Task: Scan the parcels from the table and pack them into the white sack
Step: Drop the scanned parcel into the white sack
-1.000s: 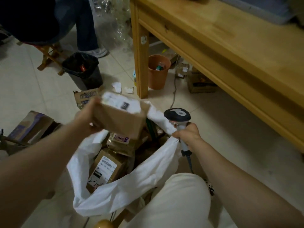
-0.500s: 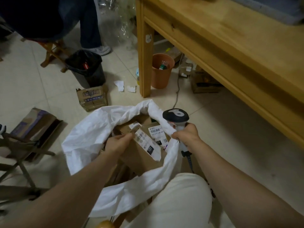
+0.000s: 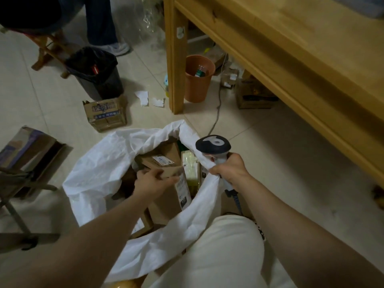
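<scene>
1. Table (image 3: 291, 48): pale wood, beyond and to the right of the right hand. One leg stands on the tiled floor past the sack.
2. White sack (image 3: 99, 163): on the floor with its mouth open, surrounding the left hand. Its right rim is gathered at the right hand.
3. Tall parcel (image 3: 166, 200): brown carton standing inside the sack, directly under the left hand. A white label is on the face turned toward the right hand.
4. Black bin (image 3: 95, 73): on the floor, well beyond the left hand.
5. Orange bin (image 3: 198, 80): beyond the right hand, just beside the table leg.
6. Printed carton (image 3: 106, 113): on the floor beyond the left hand, between the black bin and the sack.
7. Second parcel (image 3: 160, 161): inside the sack, just beyond the left fingertips, label upward.
8. Scanner (image 3: 213, 144): its dark head rises just above the right hand.
9. Right hand (image 3: 230, 169): curled round the scanner handle, with the sack rim pinched in the same grip.
10. Left hand (image 3: 152, 181): inside the sack mouth, fingers nearly straight and spread, resting on the tall parcel's upper edge.
</scene>
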Tool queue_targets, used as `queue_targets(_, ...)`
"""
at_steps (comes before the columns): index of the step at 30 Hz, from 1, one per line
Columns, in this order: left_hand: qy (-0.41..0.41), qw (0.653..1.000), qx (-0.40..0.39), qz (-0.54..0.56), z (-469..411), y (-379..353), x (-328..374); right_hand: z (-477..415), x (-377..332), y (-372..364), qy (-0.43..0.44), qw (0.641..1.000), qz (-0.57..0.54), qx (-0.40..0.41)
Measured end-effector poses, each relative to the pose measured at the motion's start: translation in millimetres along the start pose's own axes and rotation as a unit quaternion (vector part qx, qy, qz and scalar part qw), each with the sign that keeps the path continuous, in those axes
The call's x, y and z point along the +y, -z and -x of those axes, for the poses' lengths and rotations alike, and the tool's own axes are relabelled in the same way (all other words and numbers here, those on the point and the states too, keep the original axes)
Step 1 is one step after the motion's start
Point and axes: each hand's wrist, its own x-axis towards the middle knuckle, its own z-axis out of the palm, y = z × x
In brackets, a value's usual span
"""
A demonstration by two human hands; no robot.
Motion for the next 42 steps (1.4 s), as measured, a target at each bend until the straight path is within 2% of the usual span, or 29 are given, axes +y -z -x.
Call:
queue_targets(4, -0.001, 0.990, 0.124, 0.064, -5, -5, 1, 0, -7, 1, -0.006, 0.999, -0.038, -0.002)
queue_targets(5, -0.020, 0.991, 0.116, 0.059, -8, -4, 1, 0, -10, 1, -0.008, 0.998, -0.055, 0.000)
queue_targets(7, -0.053, 0.998, 0.031, -0.022, -13, 1, 2, 0, -15, -1, -0.010, 0.997, -0.074, 0.002)
queue_targets(9, -0.051, 0.993, -0.041, -0.096, -18, 10, -1, -1, -18, -6, -0.009, 0.998, -0.062, 0.007)
queue_targets(10, -0.053, 0.991, -0.040, -0.113, -19, 16, -4, -2, -19, -9, -0.009, 0.998, -0.056, 0.013)
queue_targets(12, -0.043, 0.992, 0.035, -0.116, -23, 30, -16, -6, -22, -16, -0.007, 0.999, -0.046, 0.026)
queue_targets(15, 0.054, 0.962, 0.204, -0.175, -29, 50, -43, -13, -29, -28, -0.007, 0.999, 0.009, 0.033)
queue_targets(16, 0.114, 0.951, 0.231, -0.169, -29, 55, -50, -14, -30, -32, -0.012, 0.999, 0.033, 0.032)
queue_targets(18, 0.231, 0.934, 0.258, -0.087, -26, 66, -69, -16, -31, -37, -0.026, 0.998, 0.060, 0.028)
queue_targets(20, 0.310, 0.915, 0.258, 0.018, -28, 71, -96, -17, -30, -39, -0.050, 0.997, 0.063, 0.009)
queue_targets(22, 0.377, 0.896, 0.208, 0.108, -32, 73, -123, -18, -30, -39, -0.077, 0.995, 0.054, -0.013)
queue_targets(24, 0.407, 0.883, 0.161, 0.172, -34, 70, -144, -20, -31, -39, -0.085, 0.994, 0.058, -0.023)
queue_targets(25, 0.397, 0.886, 0.148, 0.188, -33, 68, -155, -20, -31, -39, -0.081, 0.994, 0.063, -0.024)
queue_targets(28, 0.283, 0.912, 0.161, 0.249, -30, 69, -164, -19, -31, -42, -0.053, 0.995, 0.085, -0.017)
queue_targets(32, 0.123, 0.955, 0.216, 0.162, -25, 98, -108, -7, -41, -39, 0.019, 0.991, 0.128, 0.035)
queue_targets(34, 0.051, 0.949, 0.266, 0.163, -24, 130, -68, 2, -63, -27, 0.075, 0.985, 0.136, 0.075)
queue_targets(37, 0.017, 0.922, 0.340, 0.186, -20, 193, -26, 13, -102, 0, 0.160, 0.969, 0.148, 0.113)
queue_targets(40, 0.015, 0.895, 0.343, 0.283, -12, 235, -11, 14, -122, 12, 0.219, 0.958, 0.144, 0.120)
queue_targets(42, 0.016, 0.904, 0.317, 0.285, -3, 231, -17, 10, -116, 2, 0.207, 0.957, 0.159, 0.128)
